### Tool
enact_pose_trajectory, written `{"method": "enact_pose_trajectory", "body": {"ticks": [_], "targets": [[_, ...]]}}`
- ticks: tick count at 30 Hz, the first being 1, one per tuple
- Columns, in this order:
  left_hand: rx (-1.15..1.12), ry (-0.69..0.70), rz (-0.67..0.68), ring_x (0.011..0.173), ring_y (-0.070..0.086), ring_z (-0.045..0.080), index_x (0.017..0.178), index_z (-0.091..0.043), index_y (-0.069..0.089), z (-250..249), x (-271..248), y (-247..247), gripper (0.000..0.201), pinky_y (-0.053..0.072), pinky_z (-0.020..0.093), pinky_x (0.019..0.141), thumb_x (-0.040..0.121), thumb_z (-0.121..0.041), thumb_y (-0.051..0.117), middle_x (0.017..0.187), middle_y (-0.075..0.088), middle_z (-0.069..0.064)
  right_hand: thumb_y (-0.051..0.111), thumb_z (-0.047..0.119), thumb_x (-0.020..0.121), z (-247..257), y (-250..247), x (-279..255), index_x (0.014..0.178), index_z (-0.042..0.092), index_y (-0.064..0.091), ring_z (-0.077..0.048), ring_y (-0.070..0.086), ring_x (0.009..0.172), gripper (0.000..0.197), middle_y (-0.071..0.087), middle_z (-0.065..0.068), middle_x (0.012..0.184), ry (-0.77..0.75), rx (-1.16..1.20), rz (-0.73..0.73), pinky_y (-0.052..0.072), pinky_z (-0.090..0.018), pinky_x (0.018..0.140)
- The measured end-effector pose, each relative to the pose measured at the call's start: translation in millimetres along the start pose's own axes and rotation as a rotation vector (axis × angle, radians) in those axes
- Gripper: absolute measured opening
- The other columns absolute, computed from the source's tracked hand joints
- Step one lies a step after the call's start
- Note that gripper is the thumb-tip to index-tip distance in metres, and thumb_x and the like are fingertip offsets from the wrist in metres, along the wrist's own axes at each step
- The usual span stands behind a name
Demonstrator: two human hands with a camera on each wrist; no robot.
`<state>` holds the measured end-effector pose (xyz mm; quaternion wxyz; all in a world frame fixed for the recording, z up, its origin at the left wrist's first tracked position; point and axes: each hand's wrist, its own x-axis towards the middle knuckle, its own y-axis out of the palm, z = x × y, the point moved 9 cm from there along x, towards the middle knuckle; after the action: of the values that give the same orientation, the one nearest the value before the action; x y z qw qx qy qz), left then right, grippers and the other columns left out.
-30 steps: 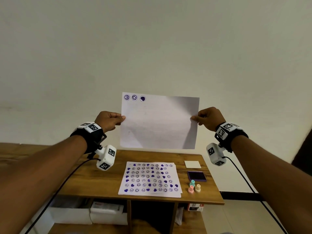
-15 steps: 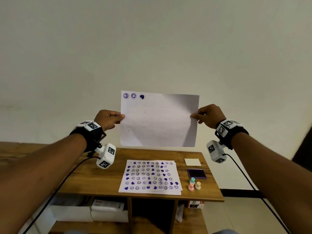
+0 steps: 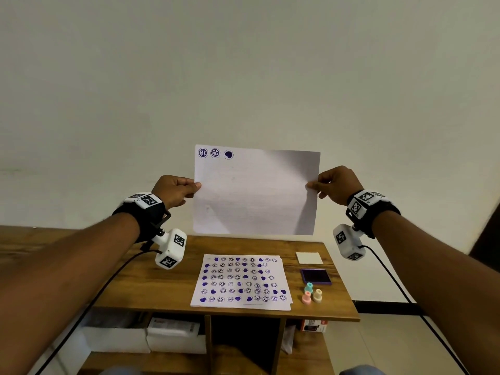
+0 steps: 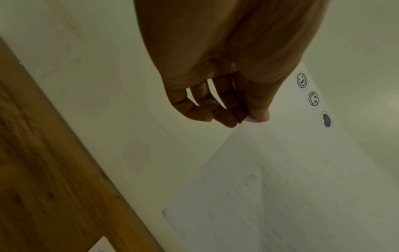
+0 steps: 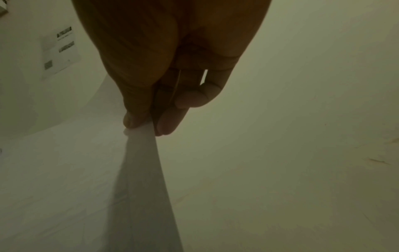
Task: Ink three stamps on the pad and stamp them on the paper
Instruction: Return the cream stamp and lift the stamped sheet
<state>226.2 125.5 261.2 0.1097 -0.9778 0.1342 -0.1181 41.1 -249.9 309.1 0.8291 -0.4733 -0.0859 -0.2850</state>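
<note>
A white sheet of paper (image 3: 255, 193) is held upright in front of the wall, with three purple stamp marks (image 3: 215, 153) in its top left corner. My left hand (image 3: 176, 191) pinches its left edge and my right hand (image 3: 335, 187) pinches its right edge. The left wrist view shows the left hand (image 4: 244, 117) with thumb and fingers pinching the paper (image 4: 302, 187). In the right wrist view the right hand (image 5: 149, 126) pinches the paper (image 5: 64, 170) the same way. On the wooden table (image 3: 151, 282) stand three small stamps: teal (image 3: 308, 287), pink (image 3: 306, 297), cream (image 3: 317, 295). The purple ink pad (image 3: 316, 276) lies behind them.
A stack of sheets (image 3: 240, 281) covered with purple stamp marks lies in the middle of the table. A white card (image 3: 309, 257) lies behind the ink pad. Boxes (image 3: 176, 336) sit on the shelf under the table. The plain wall (image 3: 243, 77) is behind the paper.
Both hands have lifted the sheet slightly higher. Things on the table have not moved.
</note>
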Motion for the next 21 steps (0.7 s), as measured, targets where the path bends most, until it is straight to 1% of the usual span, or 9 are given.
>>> {"method": "enact_pose_trajectory", "body": {"ticks": [2, 5, 7, 12, 16, 18, 21], "targets": [[0.002, 0.001, 0.000, 0.076, 0.064, 0.010, 0.080, -0.022, 0.067, 0.0, 0.2, -0.5, 0.007, 0.046, 0.023, 0.062, 0.083, -0.023, 0.074, 0.082, 0.068, -0.001, 0.077, 0.033, 0.086, 0.2, 0.6, 0.2, 0.081, 0.012, 0.080, -0.014, 0.066, 0.063, 0.022, 0.074, -0.005, 0.067, -0.002, 0.001, 0.001, 0.052, -0.028, 0.071], [0.007, -0.002, 0.002, 0.077, 0.064, 0.009, 0.080, -0.021, 0.068, 0.2, 0.8, -0.9, 0.007, 0.046, 0.023, 0.062, 0.083, -0.023, 0.074, 0.082, 0.068, -0.001, 0.077, 0.033, 0.086, 1.5, 1.3, 0.3, 0.081, 0.013, 0.080, -0.011, 0.065, 0.061, 0.021, 0.073, -0.003, 0.065, -0.007, -0.003, 0.005, 0.050, -0.024, 0.065], [0.013, -0.005, 0.003, 0.077, 0.064, 0.009, 0.082, -0.021, 0.068, 0.6, 1.2, -0.9, 0.007, 0.046, 0.022, 0.062, 0.083, -0.024, 0.074, 0.083, 0.068, -0.001, 0.077, 0.033, 0.086, 1.5, 1.7, 0.5, 0.080, 0.013, 0.080, -0.010, 0.065, 0.061, 0.021, 0.072, 0.000, 0.064, -0.006, -0.011, 0.008, 0.048, -0.022, 0.064], [0.025, -0.007, 0.005, 0.078, 0.064, 0.009, 0.088, -0.018, 0.069, 0.7, 1.3, -1.5, 0.010, 0.047, 0.022, 0.063, 0.083, -0.024, 0.074, 0.085, 0.068, -0.001, 0.077, 0.034, 0.086, 1.7, 1.8, 1.1, 0.082, 0.012, 0.081, -0.015, 0.066, 0.065, 0.022, 0.074, -0.003, 0.066, -0.007, -0.013, 0.014, 0.052, -0.029, 0.072], [0.033, -0.006, 0.006, 0.080, 0.065, 0.010, 0.099, -0.013, 0.070, 0.8, 2.5, -0.9, 0.021, 0.047, 0.022, 0.063, 0.083, -0.025, 0.074, 0.087, 0.069, 0.001, 0.077, 0.033, 0.086, 3.2, 1.2, 1.5, 0.081, 0.013, 0.081, -0.013, 0.066, 0.064, 0.021, 0.074, -0.004, 0.067, -0.014, -0.011, 0.010, 0.051, -0.028, 0.070], [0.039, -0.007, 0.001, 0.078, 0.064, 0.008, 0.102, -0.010, 0.070, 1.5, 3.2, -1.5, 0.024, 0.048, 0.022, 0.063, 0.083, -0.024, 0.074, 0.089, 0.069, 0.003, 0.077, 0.033, 0.086, 4.4, 1.3, 1.7, 0.083, 0.012, 0.081, -0.013, 0.066, 0.063, 0.021, 0.074, -0.005, 0.067, -0.018, -0.012, 0.012, 0.050, -0.027, 0.070], [0.046, -0.007, -0.005, 0.077, 0.064, 0.007, 0.105, -0.008, 0.070, 2.1, 3.3, -2.1, 0.026, 0.048, 0.022, 0.065, 0.084, -0.023, 0.073, 0.092, 0.069, 0.006, 0.077, 0.034, 0.086, 4.9, 2.2, 2.3, 0.084, 0.012, 0.081, -0.011, 0.067, 0.063, 0.023, 0.075, -0.007, 0.069, -0.023, -0.010, 0.015, 0.053, -0.028, 0.073]]}}
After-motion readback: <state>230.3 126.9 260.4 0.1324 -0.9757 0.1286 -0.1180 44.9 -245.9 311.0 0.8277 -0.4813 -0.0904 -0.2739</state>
